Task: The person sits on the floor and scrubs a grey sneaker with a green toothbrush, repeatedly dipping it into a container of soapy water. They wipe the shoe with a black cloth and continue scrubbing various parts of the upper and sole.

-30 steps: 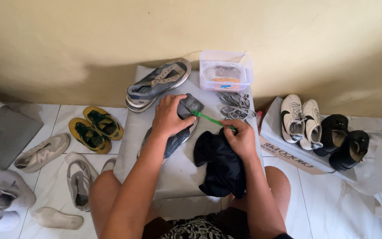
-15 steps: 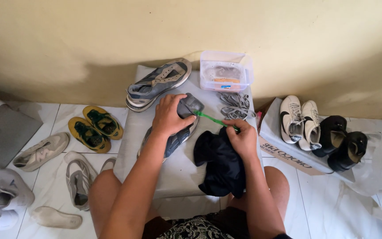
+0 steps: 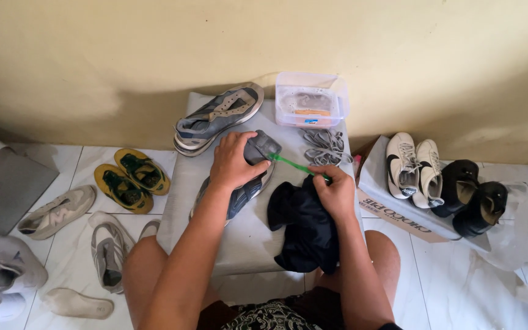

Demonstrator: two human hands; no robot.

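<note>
Little has moved since the earlier frames: both hands hold the same stations, and the brush tip sits at the same spot on the shoe.

Item 1, grey-blue sneaker: lies on the pale cloth-covered board before the person's knees, toe end raised toward the wall. Left hand is wrapped over its upper, fingers closed around the toe. Judged light, with a soft fabric upper that gives under pressure and a stiffer sole; best taken over the upper with the sole braced on the board, as now.

Item 2, green-handled brush: thin, rigid, light. Right hand pinches its rear end, the head touching the sneaker's toe.

Item 3, dark cloth: limp, bunched under the right hand.

Item 4, matching grey-blue sneaker: lies on its side near the wall, apart from the hands.

Item 5, clear plastic tub: holds cloudy water; just beside it lie loose grey laces.

Further shoes lie on the tiled floor to either side.
</note>
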